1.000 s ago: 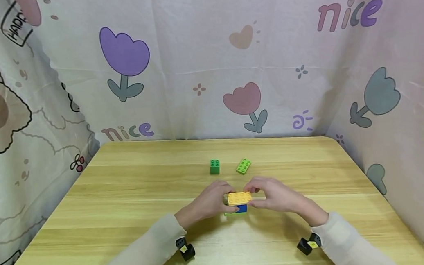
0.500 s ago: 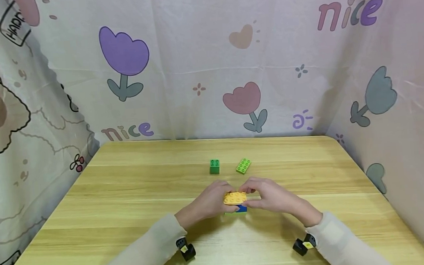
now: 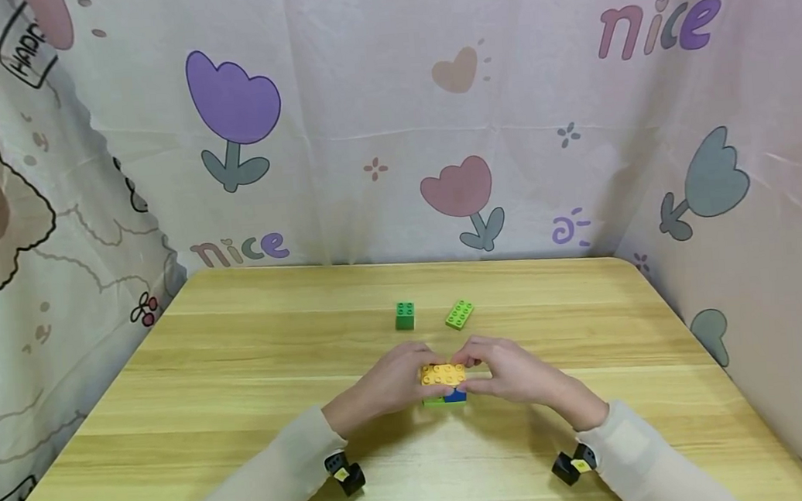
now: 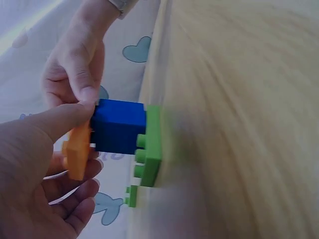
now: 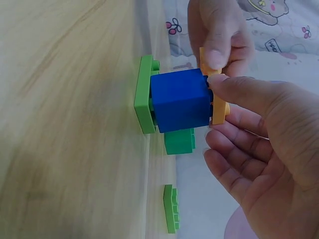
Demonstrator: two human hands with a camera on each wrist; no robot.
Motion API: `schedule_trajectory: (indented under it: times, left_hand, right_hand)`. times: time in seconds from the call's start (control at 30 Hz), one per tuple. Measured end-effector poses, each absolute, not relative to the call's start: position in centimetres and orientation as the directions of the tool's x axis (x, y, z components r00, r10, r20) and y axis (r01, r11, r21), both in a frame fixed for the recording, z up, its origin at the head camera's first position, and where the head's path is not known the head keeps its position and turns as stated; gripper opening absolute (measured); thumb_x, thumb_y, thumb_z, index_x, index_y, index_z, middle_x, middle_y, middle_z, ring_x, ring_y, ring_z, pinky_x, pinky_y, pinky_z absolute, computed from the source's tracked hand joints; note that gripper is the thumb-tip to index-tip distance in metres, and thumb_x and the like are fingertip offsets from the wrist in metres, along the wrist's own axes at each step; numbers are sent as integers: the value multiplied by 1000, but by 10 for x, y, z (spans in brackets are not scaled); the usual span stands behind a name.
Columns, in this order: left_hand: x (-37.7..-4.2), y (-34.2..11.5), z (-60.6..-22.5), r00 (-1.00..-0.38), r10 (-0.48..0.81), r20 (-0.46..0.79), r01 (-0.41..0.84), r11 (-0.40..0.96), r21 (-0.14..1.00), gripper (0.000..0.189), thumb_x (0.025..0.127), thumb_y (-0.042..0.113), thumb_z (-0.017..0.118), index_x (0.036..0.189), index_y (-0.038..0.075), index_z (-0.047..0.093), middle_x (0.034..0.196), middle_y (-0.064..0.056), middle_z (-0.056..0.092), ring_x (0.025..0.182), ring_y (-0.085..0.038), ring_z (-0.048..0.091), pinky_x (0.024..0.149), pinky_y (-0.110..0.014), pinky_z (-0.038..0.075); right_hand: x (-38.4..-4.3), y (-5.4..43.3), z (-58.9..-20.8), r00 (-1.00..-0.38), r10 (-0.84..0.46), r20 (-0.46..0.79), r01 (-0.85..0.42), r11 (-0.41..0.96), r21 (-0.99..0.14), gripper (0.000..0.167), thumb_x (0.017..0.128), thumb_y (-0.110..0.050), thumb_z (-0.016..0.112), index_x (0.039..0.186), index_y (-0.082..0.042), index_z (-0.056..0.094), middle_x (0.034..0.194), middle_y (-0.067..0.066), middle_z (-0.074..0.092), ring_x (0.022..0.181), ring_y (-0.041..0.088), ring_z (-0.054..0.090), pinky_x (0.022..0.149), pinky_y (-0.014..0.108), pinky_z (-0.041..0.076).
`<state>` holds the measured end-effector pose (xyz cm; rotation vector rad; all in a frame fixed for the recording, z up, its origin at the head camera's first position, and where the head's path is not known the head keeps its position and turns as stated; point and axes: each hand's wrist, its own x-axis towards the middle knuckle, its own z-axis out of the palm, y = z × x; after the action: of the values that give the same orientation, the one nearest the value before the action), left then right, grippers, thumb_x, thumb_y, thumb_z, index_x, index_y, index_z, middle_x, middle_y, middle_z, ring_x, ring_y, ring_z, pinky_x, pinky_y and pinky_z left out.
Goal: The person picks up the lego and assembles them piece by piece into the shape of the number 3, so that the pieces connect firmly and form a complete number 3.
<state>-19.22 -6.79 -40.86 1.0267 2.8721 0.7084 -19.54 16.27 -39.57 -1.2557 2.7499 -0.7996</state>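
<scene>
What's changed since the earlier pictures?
The yellow brick slid to the person's left, lining up better over the bottom green plate. The right grip moved left with it. No piece was let go.

The left grip, blue block, dark green brick and loose light green plate stayed about the same.

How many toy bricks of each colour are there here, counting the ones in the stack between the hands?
Yellow brick: 1
Blue brick: 1
Light green bricks, one under the blue and one lying apart: 2
Dark green brick: 1
Total: 5
</scene>
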Motion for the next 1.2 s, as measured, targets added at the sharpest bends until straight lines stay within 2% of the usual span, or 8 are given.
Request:
schedule_trajectory:
  times: [0.17,0.27,0.57,0.8,1.2]
  left_hand:
    - [-191,-71,-404,-797,589,138,585,693,420,40,88,47,70,116,18,73,108,5,66,101,-13,57,87,-33,48]
    - [-191,-72,-403,-791,595,145,597,695,401,40,88,46,71,116,18,74,107,5,67,100,-12,57,88,-33,48]
    - [-191,-72,-402,-792,595,137,594,699,398,40,86,46,72,114,17,75,102,6,66,95,-12,56,82,-29,48]
    - [-192,-72,-404,-786,604,130,590,672,447,39,86,43,74,115,16,74,93,8,62,80,-10,53,68,-23,44]
    - [-194,-70,-406,-758,629,171,632,646,429,37,85,39,76,113,14,75,88,8,62,74,-7,49,64,-21,42]
  right_hand:
    - [-195,162,-396,-689,-703,178,-694,568,-442,30,88,-31,74,113,-16,68,103,-10,63,95,11,61,84,36,53]
    - [-195,162,-397,-692,-700,175,-693,576,-434,30,88,-31,74,113,-16,68,103,-10,63,95,10,61,84,35,53]
    - [-194,162,-399,-688,-700,192,-703,577,-417,30,88,-31,75,113,-15,68,103,-9,63,94,8,61,83,32,53]
    - [-194,162,-400,-687,-702,189,-703,576,-417,30,88,-30,75,113,-15,69,102,-9,64,94,10,62,82,31,53]
    - [-198,165,-405,-675,-706,213,-703,530,-473,26,87,-26,76,109,-15,68,97,-11,62,89,12,62,79,34,54]
